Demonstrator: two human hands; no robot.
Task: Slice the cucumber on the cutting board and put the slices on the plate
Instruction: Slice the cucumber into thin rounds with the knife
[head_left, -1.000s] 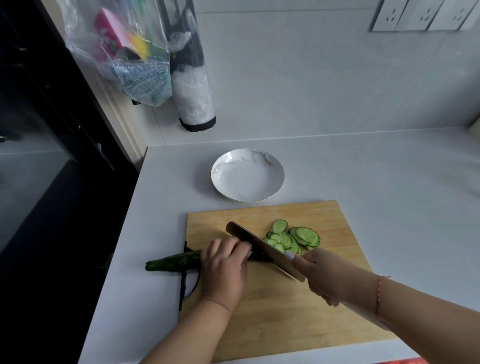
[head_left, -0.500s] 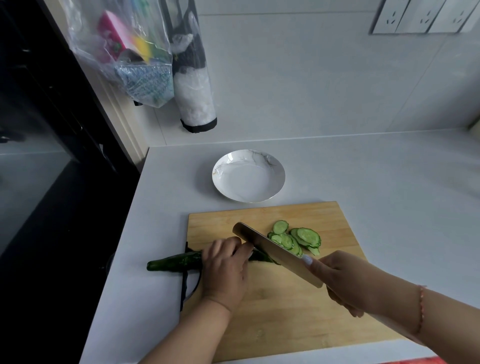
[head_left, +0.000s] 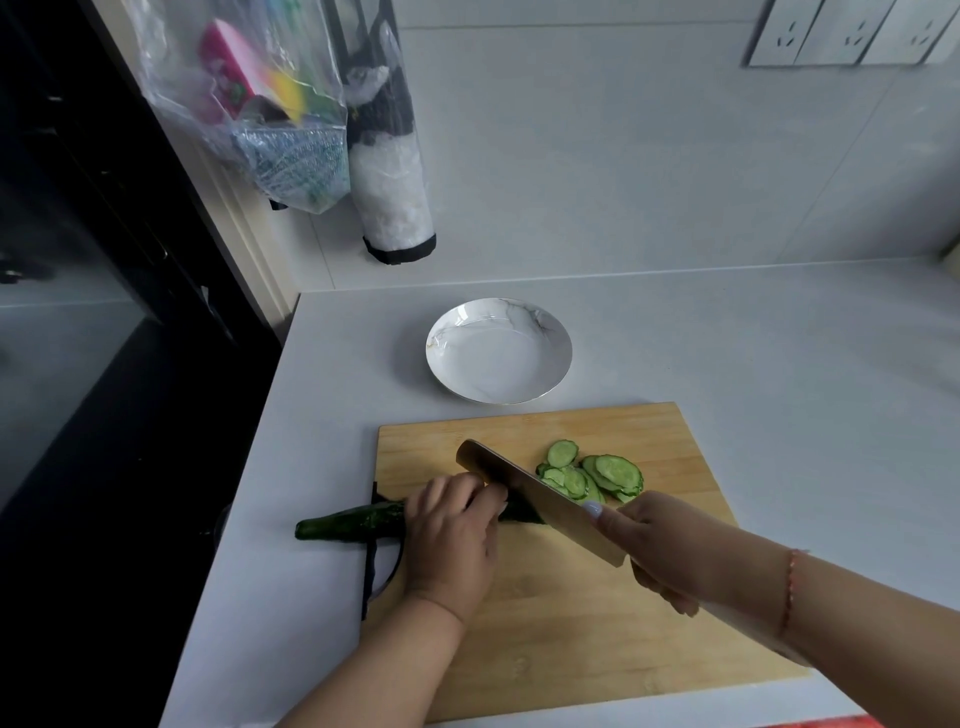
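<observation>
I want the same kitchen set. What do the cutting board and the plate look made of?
The cutting board looks like bamboo or light wood with a matt finish: pale yellow with straight grain strips. The plate looks like glazed ceramic: glossy white with grey marble-like veins and a thin, possibly gold, rim.

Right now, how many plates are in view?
1. The white plate sits on the counter just beyond the cutting board, holding no cucumber slices. None appears hidden.
</observation>
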